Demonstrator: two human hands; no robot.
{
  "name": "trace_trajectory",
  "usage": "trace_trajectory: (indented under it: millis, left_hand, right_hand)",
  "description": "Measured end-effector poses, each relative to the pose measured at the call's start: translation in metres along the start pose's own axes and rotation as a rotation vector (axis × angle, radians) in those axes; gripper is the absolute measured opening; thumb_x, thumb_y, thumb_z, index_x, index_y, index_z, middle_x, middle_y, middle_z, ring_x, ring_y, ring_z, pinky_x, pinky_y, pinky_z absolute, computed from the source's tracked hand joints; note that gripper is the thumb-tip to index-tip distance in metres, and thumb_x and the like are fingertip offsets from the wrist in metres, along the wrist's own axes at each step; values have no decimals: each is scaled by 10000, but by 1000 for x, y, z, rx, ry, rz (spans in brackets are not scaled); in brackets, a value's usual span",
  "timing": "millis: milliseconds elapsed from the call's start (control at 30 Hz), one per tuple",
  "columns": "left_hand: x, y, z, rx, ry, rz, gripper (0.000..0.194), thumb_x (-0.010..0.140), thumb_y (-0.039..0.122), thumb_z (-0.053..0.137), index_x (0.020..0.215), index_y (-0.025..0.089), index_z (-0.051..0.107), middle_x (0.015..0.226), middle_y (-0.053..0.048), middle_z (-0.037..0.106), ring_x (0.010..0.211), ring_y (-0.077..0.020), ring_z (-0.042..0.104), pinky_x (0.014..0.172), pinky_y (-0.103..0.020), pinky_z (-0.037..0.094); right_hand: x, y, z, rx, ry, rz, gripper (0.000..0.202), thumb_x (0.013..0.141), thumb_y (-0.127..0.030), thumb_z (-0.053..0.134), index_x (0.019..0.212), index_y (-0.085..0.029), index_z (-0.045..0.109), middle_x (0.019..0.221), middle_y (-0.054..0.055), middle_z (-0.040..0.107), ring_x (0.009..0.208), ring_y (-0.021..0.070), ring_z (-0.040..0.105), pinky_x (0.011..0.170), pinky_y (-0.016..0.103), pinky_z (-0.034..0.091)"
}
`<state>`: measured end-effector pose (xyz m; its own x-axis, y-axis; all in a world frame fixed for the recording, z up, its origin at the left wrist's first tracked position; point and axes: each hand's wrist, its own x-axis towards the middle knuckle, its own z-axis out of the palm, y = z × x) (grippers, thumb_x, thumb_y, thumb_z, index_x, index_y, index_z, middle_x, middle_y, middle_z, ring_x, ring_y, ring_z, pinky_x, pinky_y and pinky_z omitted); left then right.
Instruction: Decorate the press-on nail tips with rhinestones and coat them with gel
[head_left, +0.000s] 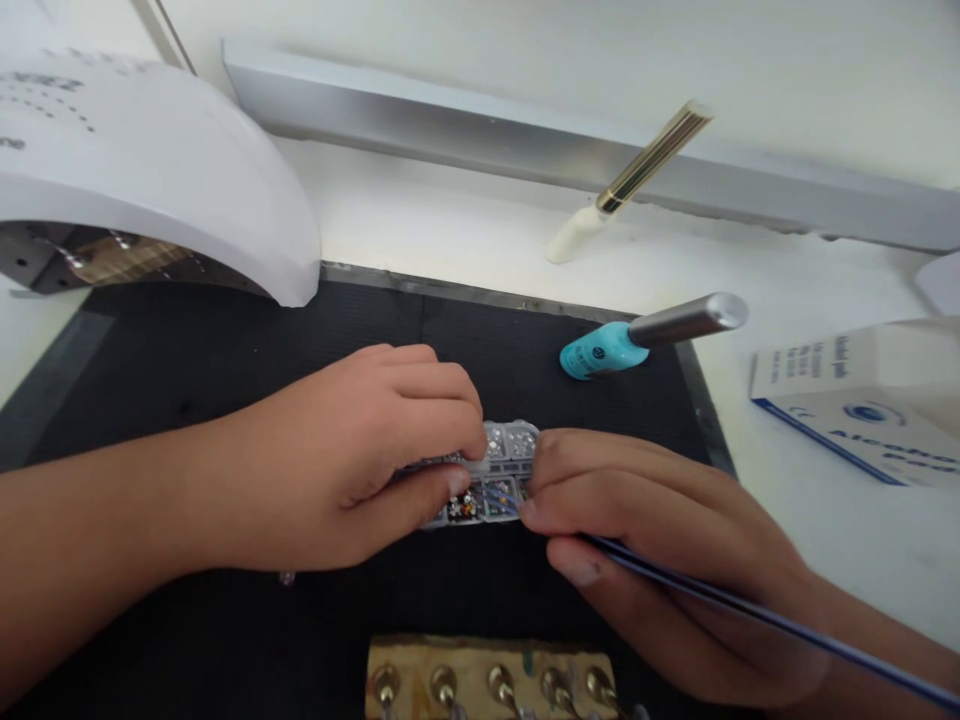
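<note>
A clear plastic rhinestone case (517, 466) with small compartments lies on the black mat. Several of its compartments hold tiny stones, some silvery, some orange and red. My left hand (390, 440) grips the case from the left, thumb in front and fingers curled over the top, covering part of it. My right hand (645, 540) is closed in a pinch around a long, thin blue tool (750, 603), whose rear end runs out at the lower right. Its front end reaches into a front compartment of the case; whether it touches a stone I cannot tell.
A wooden stand (472, 668) with several metal holders sits at the front edge. Behind are a turquoise bottle (600, 352) and a white bottle with a gold cap (652, 160). A white nail lamp (172, 170) stands left, an alcohol pad box (862, 400) right.
</note>
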<state>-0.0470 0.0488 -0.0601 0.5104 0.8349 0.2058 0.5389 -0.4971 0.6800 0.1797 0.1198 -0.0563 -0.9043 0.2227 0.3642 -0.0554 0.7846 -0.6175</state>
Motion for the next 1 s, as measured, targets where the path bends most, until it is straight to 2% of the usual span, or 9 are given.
trace_trajectory:
  millis: [200, 500, 633, 800, 1000]
  left_hand:
    - [0, 0, 0, 3, 2, 1, 170, 942, 153, 485, 950, 170, 653, 987, -7, 636, 871, -151, 539, 779, -314, 393]
    - [-1, 1, -3, 0, 8, 4, 161, 940, 153, 485, 959, 159, 644, 988, -21, 650, 880, -158, 557, 800, -317, 403]
    - [0, 4, -8, 1, -34, 7, 178, 939, 152, 478, 965, 123, 652, 987, -60, 662, 896, -182, 570, 829, -340, 427]
    - [-1, 8, -8, 61, -31, 22, 186, 935, 171, 481, 1014, 130, 644, 1050, -88, 653, 975, -210, 578, 881, -373, 425]
    - [-9, 12, -4, 196, 51, 52, 210, 923, 268, 527, 1081, 184, 638, 1123, -78, 650, 1041, -244, 574, 915, -437, 390]
  right_hand:
    - [-3, -7, -4, 46, -7, 108, 151, 881, -86, 563, 971, -204, 590, 789, 47, 673, 749, 167, 655, 717, 270, 578]
    - [-4, -7, -1, 265, 136, 130, 194, 859, -49, 554, 958, -198, 629, 750, 21, 628, 683, 145, 607, 636, 282, 529]
    - [-6, -13, 2, 389, 253, 154, 120, 900, -151, 562, 942, -201, 663, 713, 25, 606, 641, 158, 581, 594, 314, 501]
    - [-10, -34, -2, 394, 397, 139, 133, 928, -277, 576, 898, -192, 675, 665, 24, 584, 586, 157, 535, 567, 328, 483]
    - [-24, -72, -13, 288, 507, 92, 133, 924, -294, 587, 883, -202, 674, 668, 18, 585, 588, 154, 531, 582, 338, 478]
